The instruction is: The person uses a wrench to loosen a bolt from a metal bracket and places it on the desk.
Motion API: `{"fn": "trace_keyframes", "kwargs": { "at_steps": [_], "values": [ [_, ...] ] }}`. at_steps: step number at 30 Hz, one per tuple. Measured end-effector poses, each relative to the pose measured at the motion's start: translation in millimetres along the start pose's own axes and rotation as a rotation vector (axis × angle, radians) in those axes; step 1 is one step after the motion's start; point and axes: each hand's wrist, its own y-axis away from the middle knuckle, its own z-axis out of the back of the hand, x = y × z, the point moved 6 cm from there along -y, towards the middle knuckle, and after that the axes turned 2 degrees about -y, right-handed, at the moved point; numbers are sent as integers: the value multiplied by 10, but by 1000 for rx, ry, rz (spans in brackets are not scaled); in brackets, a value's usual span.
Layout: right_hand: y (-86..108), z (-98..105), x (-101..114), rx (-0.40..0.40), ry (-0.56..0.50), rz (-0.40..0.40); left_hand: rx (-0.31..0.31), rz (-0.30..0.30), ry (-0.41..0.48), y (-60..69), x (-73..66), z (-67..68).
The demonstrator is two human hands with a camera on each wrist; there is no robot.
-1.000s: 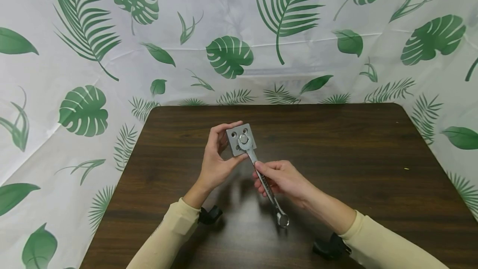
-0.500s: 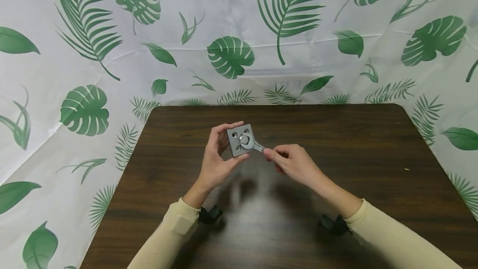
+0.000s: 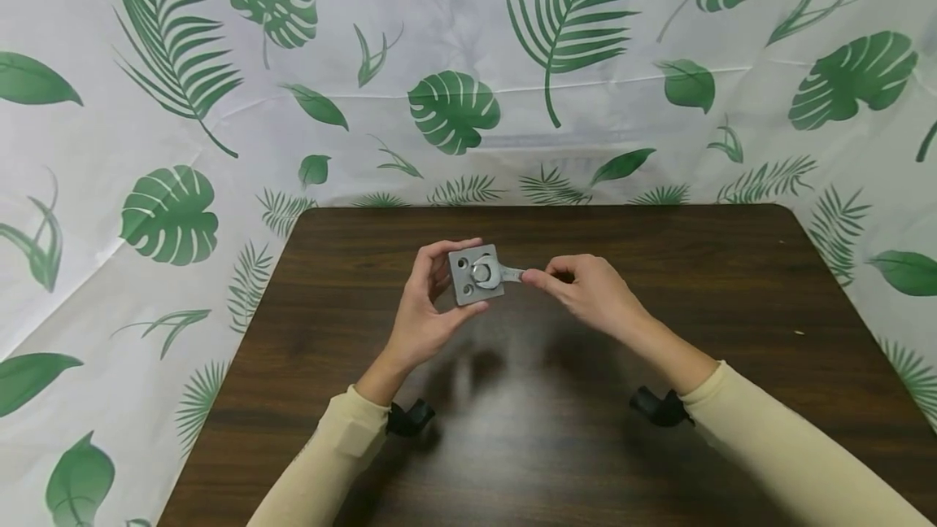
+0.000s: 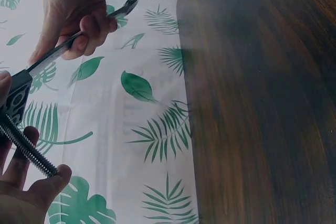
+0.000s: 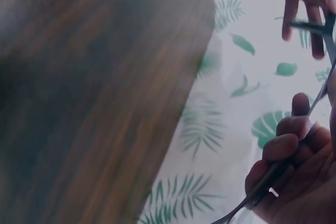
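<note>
My left hand holds a square grey metal plate with round holes by its edges, above the table. A bolt head shows on the plate's face. Behind it, in the left wrist view, a long threaded shank sticks out, its end close to a left fingertip. A wrench has its open end around the bolt head. My right hand grips the handle, fingers curled round it, as the right wrist view shows. The wrench's other end pokes out past that hand.
Beneath the hands lies a dark wood-grain table. A white cloth with green leaves hangs behind and at the sides. Black wrist mounts hang below both forearms. A tiny pale scrap lies at the right.
The right hand has swung the wrench handle upward and to the right, from slanting down to nearly level. The left hand and plate have barely moved.
</note>
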Motion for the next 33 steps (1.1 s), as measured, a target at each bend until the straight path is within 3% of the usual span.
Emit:
{"fn": "trace_keyframes", "kwargs": {
  "at_steps": [5,16,19,26,28,33],
  "values": [
    [-105,116,21,-2,41,54,32,8,8,-19,32,-19],
    [-373,368,128,97,165,213,103,35,27,-19,77,-70],
    [-447,446,229,111,211,288,111,36,19,-19,73,-77],
    [-566,589,539,43,343,603,127,27,-17,-28,54,-57],
    [-572,611,584,30,382,648,138,30,-26,-21,60,-59],
    [-570,637,616,35,400,666,145,37,-29,-7,82,-76]
  ]
}}
